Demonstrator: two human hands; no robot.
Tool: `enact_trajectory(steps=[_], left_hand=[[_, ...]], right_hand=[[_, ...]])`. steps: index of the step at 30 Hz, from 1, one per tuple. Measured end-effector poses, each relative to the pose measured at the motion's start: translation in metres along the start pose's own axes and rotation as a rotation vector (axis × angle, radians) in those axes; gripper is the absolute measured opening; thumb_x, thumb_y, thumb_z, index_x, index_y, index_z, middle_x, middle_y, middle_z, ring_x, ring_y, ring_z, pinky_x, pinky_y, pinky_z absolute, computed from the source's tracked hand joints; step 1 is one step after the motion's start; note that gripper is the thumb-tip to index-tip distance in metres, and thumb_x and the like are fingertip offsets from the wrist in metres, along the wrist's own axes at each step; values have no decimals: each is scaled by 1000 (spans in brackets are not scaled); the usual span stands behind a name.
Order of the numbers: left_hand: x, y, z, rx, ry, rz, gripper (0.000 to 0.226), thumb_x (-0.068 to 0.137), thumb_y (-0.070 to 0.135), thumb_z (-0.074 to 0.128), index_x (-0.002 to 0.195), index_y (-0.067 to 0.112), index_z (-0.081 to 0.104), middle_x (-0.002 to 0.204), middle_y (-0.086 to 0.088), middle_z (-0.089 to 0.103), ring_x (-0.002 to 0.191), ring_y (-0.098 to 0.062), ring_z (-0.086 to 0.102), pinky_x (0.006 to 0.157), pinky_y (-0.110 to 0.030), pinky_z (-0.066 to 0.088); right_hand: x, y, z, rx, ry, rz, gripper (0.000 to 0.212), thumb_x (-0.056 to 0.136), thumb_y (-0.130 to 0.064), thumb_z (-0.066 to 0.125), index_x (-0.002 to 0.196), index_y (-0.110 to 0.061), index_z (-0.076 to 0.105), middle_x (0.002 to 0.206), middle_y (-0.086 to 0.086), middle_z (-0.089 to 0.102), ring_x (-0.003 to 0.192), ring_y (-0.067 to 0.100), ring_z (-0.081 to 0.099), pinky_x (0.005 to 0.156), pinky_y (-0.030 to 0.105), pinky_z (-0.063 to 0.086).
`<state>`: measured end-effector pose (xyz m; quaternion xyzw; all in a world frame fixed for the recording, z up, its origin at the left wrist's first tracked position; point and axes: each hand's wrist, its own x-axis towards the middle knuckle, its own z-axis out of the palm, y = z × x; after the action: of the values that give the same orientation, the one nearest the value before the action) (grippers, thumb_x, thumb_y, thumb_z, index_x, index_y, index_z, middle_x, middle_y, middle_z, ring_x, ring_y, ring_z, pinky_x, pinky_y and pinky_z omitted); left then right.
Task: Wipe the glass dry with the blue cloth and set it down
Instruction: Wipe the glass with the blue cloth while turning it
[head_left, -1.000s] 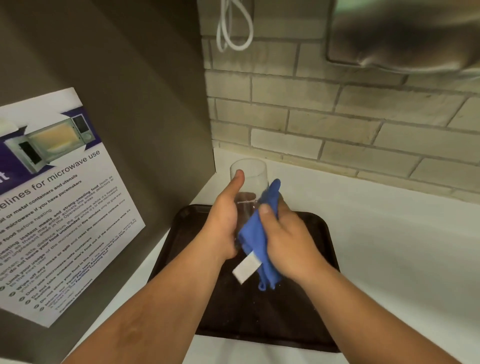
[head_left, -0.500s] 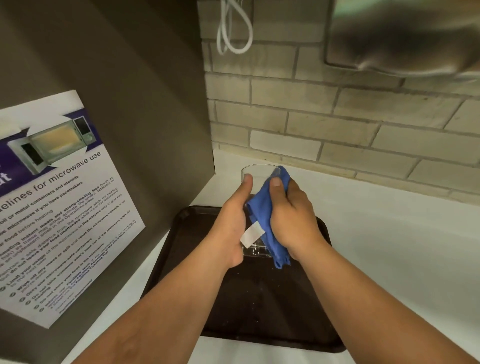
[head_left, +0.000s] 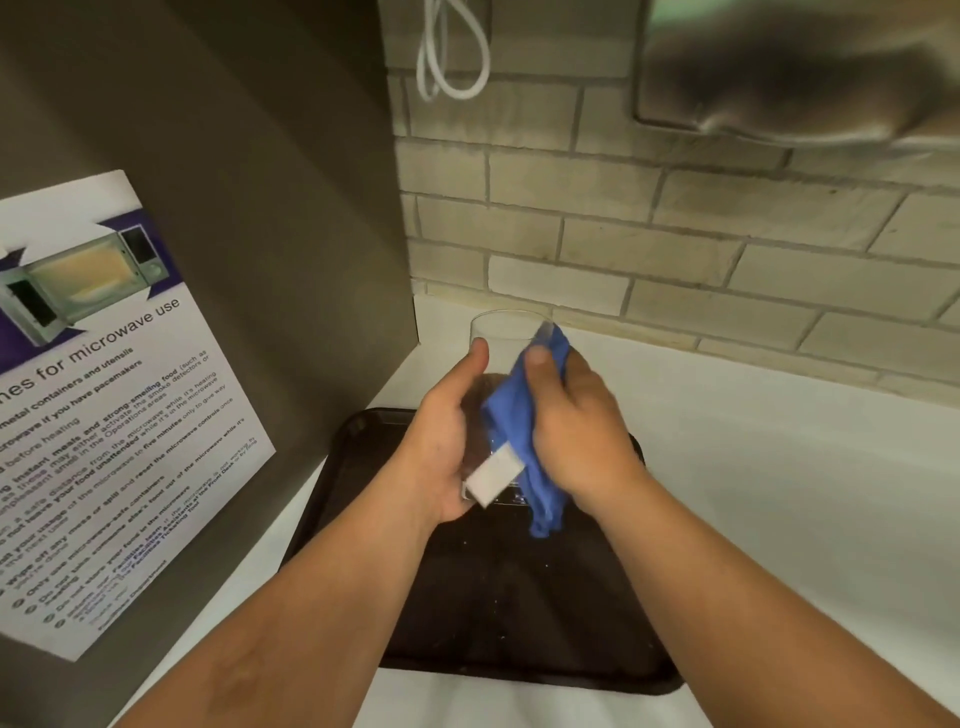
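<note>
Setting: white table (head_left: 779, 467) against a pale brick wall (head_left: 675, 249), a grey panel (head_left: 234, 182) closing off the left side. Left: poster (head_left: 104, 405) on microwave use, fixed to the panel, partly cut by the frame edge. Upper centre: white cord (head_left: 452, 57) looped against the wall. Centre: dark tray (head_left: 519, 623) lying flat on the table, specks of water on its surface. Above the tray: left hand (head_left: 441, 447), fingers curled around the left side of the glass (head_left: 506, 338), thumb laid up along its wall near the rim. Glass: clear, held upright and raised off the tray, open end up, lower part hidden by hands and cloth. Cloth (head_left: 514, 415): blue, pressed to the right side of the glass from rim to base, a white tag (head_left: 493, 475) hanging at its lower edge, loose end trailing below. Right hand (head_left: 576, 421): fingers closed over the cloth, thumb pinning it to the glass near the rim. Upper right: metal fixture (head_left: 805, 73) on the wall, blurred.
</note>
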<state>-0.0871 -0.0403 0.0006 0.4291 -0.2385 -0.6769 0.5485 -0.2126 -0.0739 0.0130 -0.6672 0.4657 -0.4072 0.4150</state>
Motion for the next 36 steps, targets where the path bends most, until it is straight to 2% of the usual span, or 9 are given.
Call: enact_trajectory(steps=[4,8,11,16,19,22,26,31,36], left_hand=[[1,3,2,-40,51,12,81,85,75,57,126,7,74,132,-25,72,124,-43,66,111,-54,49],[5,3,0,-23,138,-25,75,83,77,59,106,7,77,96,-18,83,87,-32,81,73,-38,64],[3,0,-1,42,79,-50,75,82,73,62,112,7,79,94,-16,82,86,-31,79,73,-39,62],[3,-1,2,-25,-26,8,83,77,76,59,131,15,71,120,-15,79,104,-31,78,94,-47,59],[5,-1,7,182,93,59,81,60,82,59,112,23,75,86,1,85,75,-9,80,67,-31,60],[4,-2,7,210,177,91,76,62,75,61,107,16,77,82,-4,84,67,-9,79,50,-20,57],[1,-3,12,86,130,66,72,63,69,69,108,13,80,95,-15,84,84,-28,81,64,-34,65],[-1,-1,13,-19,129,-10,91,74,84,62,122,8,76,112,-21,80,101,-39,78,82,-48,64],[14,-1,11,265,487,97,69,94,71,50,123,10,66,101,-12,76,89,-26,73,70,-36,56]], right_hand=[[-2,0,-7,213,-62,215,47,102,-50,38,84,-20,70,80,10,77,75,18,74,73,33,55],[-31,13,6,-46,-152,-23,31,102,-44,38,108,-21,58,89,0,70,77,4,69,66,13,49],[-21,6,7,-41,-103,-92,42,102,-44,39,136,-19,42,108,-5,63,92,2,65,72,6,48],[10,-4,-3,110,6,69,39,103,-47,35,90,-22,62,83,4,72,77,13,70,65,24,49],[8,3,2,58,24,44,37,103,-46,34,104,-19,60,82,-3,70,72,3,68,61,15,47],[4,6,5,4,49,-3,33,104,-42,37,107,-16,56,78,-4,67,66,-11,64,55,5,44],[9,3,3,30,30,10,33,103,-45,37,103,-21,60,79,-4,69,69,-4,66,55,7,45],[8,3,-9,423,-44,412,49,101,-51,42,90,-13,71,72,8,77,60,16,72,54,25,54],[-24,24,7,33,-8,148,47,99,-50,40,106,-11,64,75,-2,70,66,2,68,58,11,47]])
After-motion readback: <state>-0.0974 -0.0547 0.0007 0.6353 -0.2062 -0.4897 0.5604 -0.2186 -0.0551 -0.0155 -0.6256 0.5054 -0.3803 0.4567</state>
